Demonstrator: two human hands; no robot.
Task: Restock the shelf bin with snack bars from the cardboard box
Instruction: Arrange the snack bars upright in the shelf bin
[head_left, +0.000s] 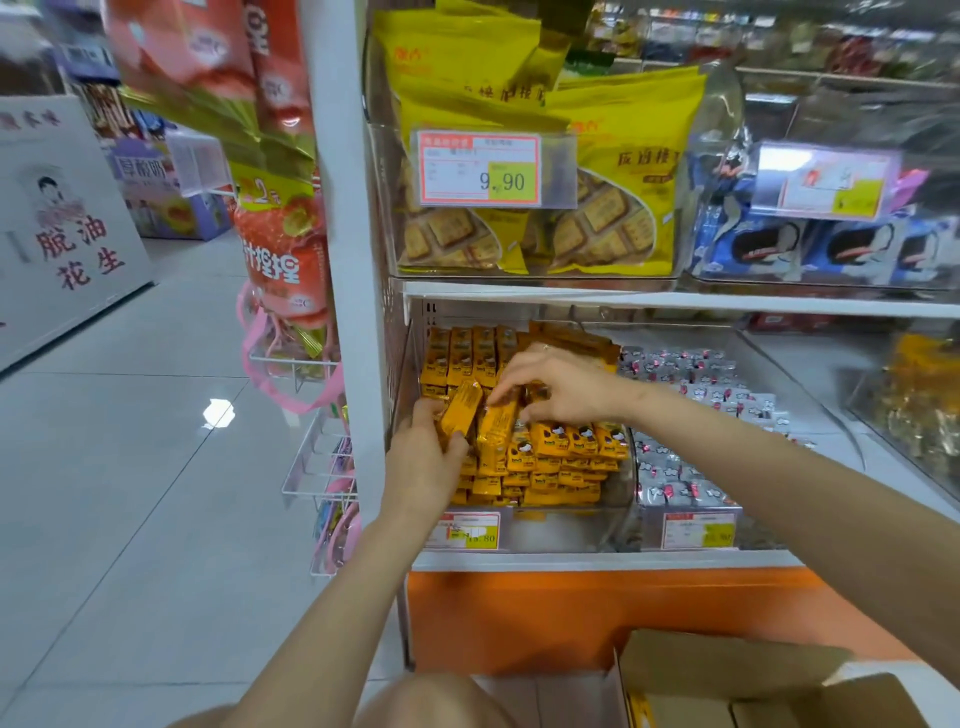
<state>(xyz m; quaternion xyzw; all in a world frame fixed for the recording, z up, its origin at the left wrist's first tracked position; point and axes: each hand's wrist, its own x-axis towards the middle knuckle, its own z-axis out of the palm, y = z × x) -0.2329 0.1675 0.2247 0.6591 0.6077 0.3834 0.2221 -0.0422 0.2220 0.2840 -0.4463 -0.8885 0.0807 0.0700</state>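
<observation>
Both hands at the shelf bin (571, 532).
Cardboard box (727, 670) sits open below. My left hand (423, 457) reaches up and grips tilted snack bars (460, 410). My right hand (566, 387) is palm down, fingers spread, tips touching the bars.

2 hands (423, 457) (566, 387), 1 cardboard box (727, 670), 4 price tags (480, 169).

Glossy grey tiled floor (130, 467) beside white shelving (343, 208).
</observation>
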